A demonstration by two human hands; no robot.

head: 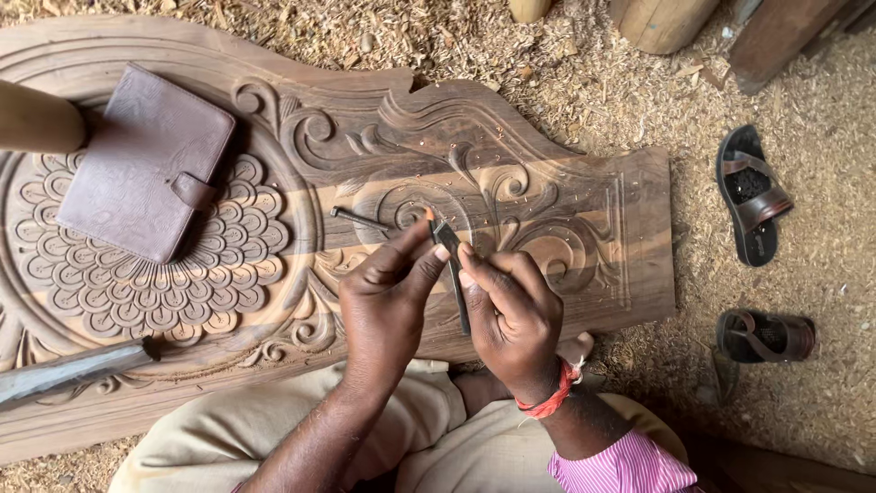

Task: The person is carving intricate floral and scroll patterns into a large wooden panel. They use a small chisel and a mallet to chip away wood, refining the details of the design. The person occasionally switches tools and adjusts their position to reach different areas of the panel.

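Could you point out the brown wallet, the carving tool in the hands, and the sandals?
brown wallet (137, 160), head view, middle of its cover.
carving tool (453, 265), head view, its dark shaft between both hands.
sandals (753, 196), head view, strap of the farther one.

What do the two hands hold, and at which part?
Both the left hand and right hand pinch a thin dark metal tool near its upper end.

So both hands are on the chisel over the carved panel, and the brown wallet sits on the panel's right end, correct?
Not quite: the wallet sits on the panel's left end, over the flower carving, as the head view shows. Both the left hand and right hand are on the chisel.
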